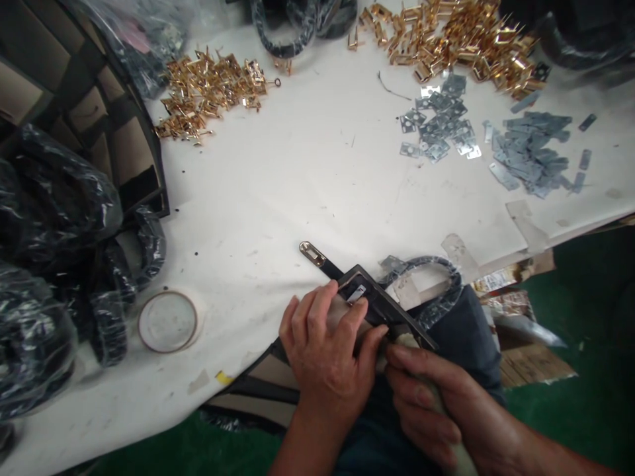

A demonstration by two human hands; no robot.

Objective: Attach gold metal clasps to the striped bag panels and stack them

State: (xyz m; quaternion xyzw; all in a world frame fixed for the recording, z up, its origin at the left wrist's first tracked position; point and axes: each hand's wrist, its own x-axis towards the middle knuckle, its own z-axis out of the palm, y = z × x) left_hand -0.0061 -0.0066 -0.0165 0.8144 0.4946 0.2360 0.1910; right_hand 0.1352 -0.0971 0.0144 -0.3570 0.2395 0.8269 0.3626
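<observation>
A dark bag piece [391, 307] lies at the table's front edge, with a small silver plate [356, 294] on it. My left hand [330, 340] presses on the piece, its fingers spread across the near side. In my right hand [429, 396] is a pale handle [441, 413], fingers wrapped round it; its tip reaches the bag piece beside my left thumb. Beyond the piece sticks out a black strap with a gold metal end [312, 254]. A plastic-wrapped loop handle [434, 264] curves out to the right.
On the white table [278, 192] are gold hardware heaps [213, 89] [461, 39], silver plates [441, 119] and grey strips [533, 152]. A tape roll [169, 321] and wrapped handles [54, 185] are at left. Cardboard [533, 357] lies below right.
</observation>
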